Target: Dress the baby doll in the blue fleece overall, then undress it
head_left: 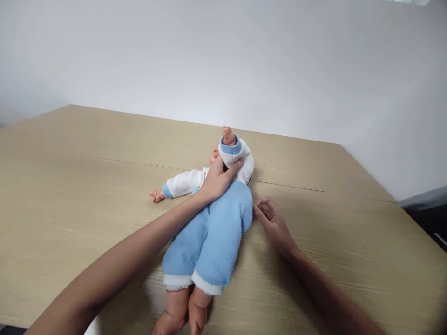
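Observation:
A baby doll (223,232) in blue fleece trousers and a white top with blue cuffs lies on the table, its feet toward me. My left hand (220,179) is closed around the doll's upper body near the raised arm, thumb on the white sleeve (246,160). The doll's other arm (181,184) stretches out to the left. Most of its head is hidden behind my left hand and the sleeve. To the right of the doll's hip, my right hand (270,218) has curled fingers, thumb and fingertips close to the blue trousers; what they pinch, if anything, does not show.
The wooden table (87,200) has thin seams across its top. Behind it stands a plain pale wall (209,60). A dark object (428,209) sits beyond the table's right edge.

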A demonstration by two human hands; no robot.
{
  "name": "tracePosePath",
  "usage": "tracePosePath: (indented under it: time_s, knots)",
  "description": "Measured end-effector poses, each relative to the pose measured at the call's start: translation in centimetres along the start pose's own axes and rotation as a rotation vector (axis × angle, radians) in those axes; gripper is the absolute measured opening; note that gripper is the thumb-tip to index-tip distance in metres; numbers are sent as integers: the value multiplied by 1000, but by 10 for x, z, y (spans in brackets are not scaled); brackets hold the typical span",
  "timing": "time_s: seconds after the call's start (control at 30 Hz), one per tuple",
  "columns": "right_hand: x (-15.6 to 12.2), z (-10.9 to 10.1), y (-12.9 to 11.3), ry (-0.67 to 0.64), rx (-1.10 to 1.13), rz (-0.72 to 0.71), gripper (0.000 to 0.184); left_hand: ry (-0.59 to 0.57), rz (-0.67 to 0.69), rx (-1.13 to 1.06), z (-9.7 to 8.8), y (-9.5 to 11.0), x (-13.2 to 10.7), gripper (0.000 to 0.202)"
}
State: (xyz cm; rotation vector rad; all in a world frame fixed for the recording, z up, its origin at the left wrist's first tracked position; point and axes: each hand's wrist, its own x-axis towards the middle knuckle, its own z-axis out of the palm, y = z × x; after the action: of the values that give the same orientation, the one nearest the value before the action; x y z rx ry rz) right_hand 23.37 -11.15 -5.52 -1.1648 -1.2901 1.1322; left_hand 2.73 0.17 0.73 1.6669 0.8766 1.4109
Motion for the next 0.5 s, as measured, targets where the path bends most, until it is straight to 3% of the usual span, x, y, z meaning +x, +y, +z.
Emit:
tracePosePath:
  time_s: [0.5]
  knots:
    - [23,-51,-4,321,-29,-32,47,-406,238,643,43,8,-8,21]
